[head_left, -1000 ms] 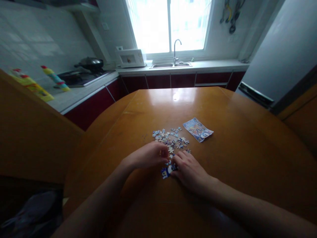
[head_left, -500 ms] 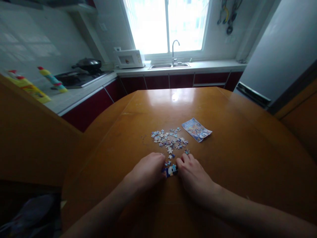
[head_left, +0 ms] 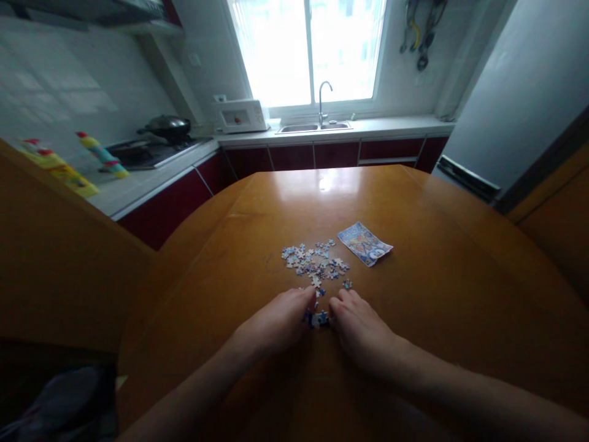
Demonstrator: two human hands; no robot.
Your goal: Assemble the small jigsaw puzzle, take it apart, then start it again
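Observation:
A small strip of joined jigsaw puzzle pieces (head_left: 319,318), blue and white, lies on the table between my two hands. My left hand (head_left: 288,314) is closed at the strip's left end, its curled fingers reaching forward over loose pieces and hiding part of them. At the right end, my right hand (head_left: 359,320) has its fingers bent and pressed together against the strip's edge. Just beyond the hands lies a heap of loose jigsaw pieces (head_left: 317,263), some showing pale backs. One separate piece (head_left: 347,283) sits above my right fingers.
A colourful picture sheet (head_left: 365,244) lies right of the heap on the brown wooden table (head_left: 221,258). Beyond the table are a counter with a sink (head_left: 315,127), a microwave (head_left: 242,116), a pan (head_left: 168,127) on the stove and several bottles. A fridge (head_left: 501,98) stands at right.
My left fingers have shifted right and forward, covering loose pieces above the strip. Less of the strip shows, and it looks tilted differently. My right hand has barely moved; the camera view has shifted slightly.

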